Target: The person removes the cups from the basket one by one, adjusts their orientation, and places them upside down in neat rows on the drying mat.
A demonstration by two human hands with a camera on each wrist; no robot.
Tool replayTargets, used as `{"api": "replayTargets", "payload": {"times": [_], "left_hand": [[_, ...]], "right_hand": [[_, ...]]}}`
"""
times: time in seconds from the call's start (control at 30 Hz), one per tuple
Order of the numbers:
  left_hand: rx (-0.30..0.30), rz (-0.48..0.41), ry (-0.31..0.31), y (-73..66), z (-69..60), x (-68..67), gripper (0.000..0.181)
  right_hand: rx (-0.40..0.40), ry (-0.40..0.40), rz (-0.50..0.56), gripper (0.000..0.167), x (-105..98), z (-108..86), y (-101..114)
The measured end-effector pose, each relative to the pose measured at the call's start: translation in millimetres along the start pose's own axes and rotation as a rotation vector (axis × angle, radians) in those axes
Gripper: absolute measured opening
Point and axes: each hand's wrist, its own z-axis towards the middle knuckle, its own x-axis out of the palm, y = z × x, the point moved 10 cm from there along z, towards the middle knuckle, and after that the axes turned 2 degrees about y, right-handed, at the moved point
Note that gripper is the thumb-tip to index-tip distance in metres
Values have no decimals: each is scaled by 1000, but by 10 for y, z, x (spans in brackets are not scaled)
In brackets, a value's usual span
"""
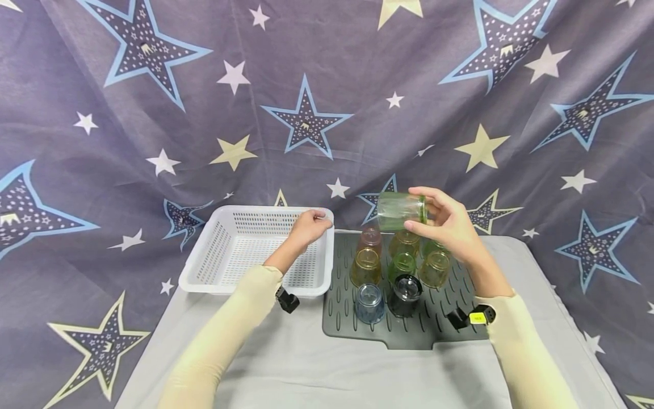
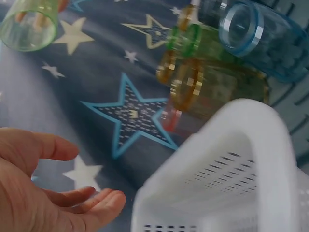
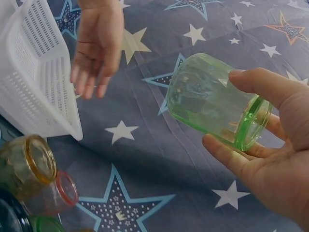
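My right hand (image 1: 449,224) holds a green glass (image 1: 395,210) on its side in the air above the back of the dark drying mat, with thumb and fingers around its rim end. In the right wrist view the glass (image 3: 207,96) looks clear and holds nothing. My left hand (image 1: 308,229) is over the right side of a white plastic basket (image 1: 204,250). Its fingers (image 2: 104,205) are loosely spread with nothing between them in the left wrist view. Below the held glass, several coloured glasses stand on the mat, among them a blue glass (image 1: 369,304) and a black glass (image 1: 405,296).
The ribbed dark grey mat (image 1: 347,326) lies right of the basket on a table with a grey cloth (image 1: 317,369). Amber (image 1: 365,267), green (image 1: 402,267) and pink (image 1: 370,237) glasses stand close together there. A star-patterned curtain (image 1: 317,51) hangs behind.
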Motion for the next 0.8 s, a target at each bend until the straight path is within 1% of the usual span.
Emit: {"api": "replayTargets", "payload": {"times": [0.13,0.3,0.37,0.53,0.57,0.63,0.73,0.8], "left_hand": [[-43,81,47,175,53,110,60],[-77,181,106,350,97,245,69],[-93,187,125,403,108,298,71],[-144,164,155,516,124,398,72],[-150,160,155,532,126,411,71],[-150,162,154,548,131,434,61],[-137,169,144,554,137,463,40],[-123,190,139,548,136,488,27]], "right_hand": [[1,-10,-33,63,-82,-24,11],[3,-5,-68,63,-176,-62,34],[5,-3,-111,62,-216,-88,41],[20,-6,-215,62,-314,-160,28],[24,-8,-235,62,-335,-176,23],[33,-13,-274,62,-383,-211,9],[41,-14,-342,61,-458,-265,2],[47,-6,-374,61,-507,-297,-2]]}}
